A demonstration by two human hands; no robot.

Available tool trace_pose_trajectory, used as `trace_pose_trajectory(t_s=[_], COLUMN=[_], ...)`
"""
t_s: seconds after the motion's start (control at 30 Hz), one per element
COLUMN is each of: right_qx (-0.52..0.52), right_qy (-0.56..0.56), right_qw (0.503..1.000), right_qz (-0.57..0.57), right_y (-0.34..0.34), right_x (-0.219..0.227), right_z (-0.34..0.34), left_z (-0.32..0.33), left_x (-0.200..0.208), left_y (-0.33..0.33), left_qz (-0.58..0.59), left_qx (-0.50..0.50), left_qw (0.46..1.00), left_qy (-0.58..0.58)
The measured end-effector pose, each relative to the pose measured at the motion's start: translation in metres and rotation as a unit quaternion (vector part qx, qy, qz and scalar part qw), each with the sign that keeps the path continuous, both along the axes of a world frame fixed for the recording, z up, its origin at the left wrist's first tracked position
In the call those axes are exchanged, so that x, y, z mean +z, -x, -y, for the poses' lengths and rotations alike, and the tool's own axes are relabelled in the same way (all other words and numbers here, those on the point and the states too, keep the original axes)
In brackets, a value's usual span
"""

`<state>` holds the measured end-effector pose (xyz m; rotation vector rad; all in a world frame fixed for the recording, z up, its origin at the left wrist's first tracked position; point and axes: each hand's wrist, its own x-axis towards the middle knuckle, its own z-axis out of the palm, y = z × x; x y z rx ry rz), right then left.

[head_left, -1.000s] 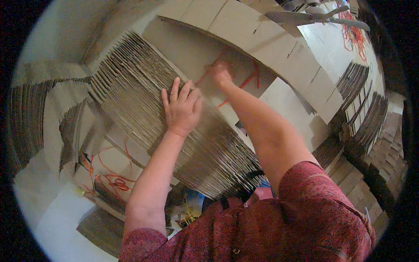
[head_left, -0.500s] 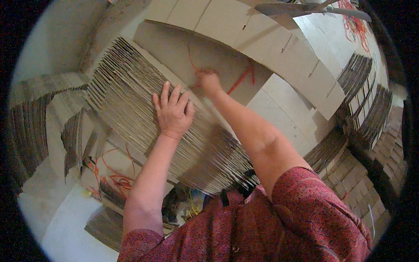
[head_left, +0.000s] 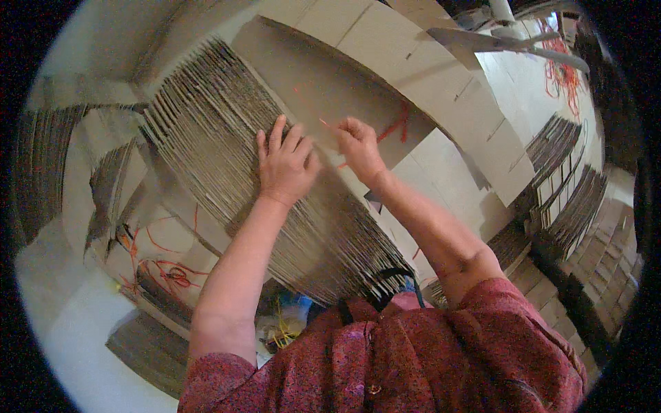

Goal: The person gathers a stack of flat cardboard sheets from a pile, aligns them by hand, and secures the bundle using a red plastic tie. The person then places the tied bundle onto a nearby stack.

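A long stack of brown cardboard sheets, their edges facing up, slants from the upper left down to my body. My left hand lies on these edges with its fingers spread, near the stack's right side. Just beyond that side my right hand is closed in a pinch. A thin red string sticks out from its fingertips; the rest of its course is partly hidden by the hand. More red string lies behind, on the pale cardboard surface.
A broad curved cardboard sheet stands across the far side. Bundled cardboard stacks are at the right, others at the left. A fan-like metal blade hangs at the upper right. Red string lies tangled at lower left.
My right hand has drawn back to the right with the red string pinched in it. The left hand stays on the stack; the whole view has shifted slightly.
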<state>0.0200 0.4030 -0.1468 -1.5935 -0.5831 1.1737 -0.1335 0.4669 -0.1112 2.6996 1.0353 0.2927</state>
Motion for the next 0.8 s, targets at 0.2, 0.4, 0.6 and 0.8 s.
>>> trace_pose_trajectory(t_s=[0.2, 0.4, 0.6, 0.8], right_qx=[0.057, 0.070, 0.114, 0.180], right_qy=[-0.016, -0.015, -0.059, -0.101], right_qw=[0.998, 0.997, 0.992, 0.978], right_qz=[0.028, -0.011, 0.011, 0.032], right_y=[0.012, 0.029, 0.052, 0.075], right_x=[0.094, 0.125, 0.150, 0.174], right_z=[-0.009, -0.015, -0.034, -0.036], left_z=[-0.004, -0.002, -0.001, -0.003], left_x=[0.000, 0.008, -0.002, -0.011], left_y=[0.007, 0.008, 0.018, 0.016], left_qz=[0.030, 0.068, 0.112, 0.095], left_qx=[-0.005, 0.022, 0.039, 0.023], left_qw=[1.000, 0.997, 0.993, 0.992], left_qy=[0.005, -0.014, -0.001, 0.083])
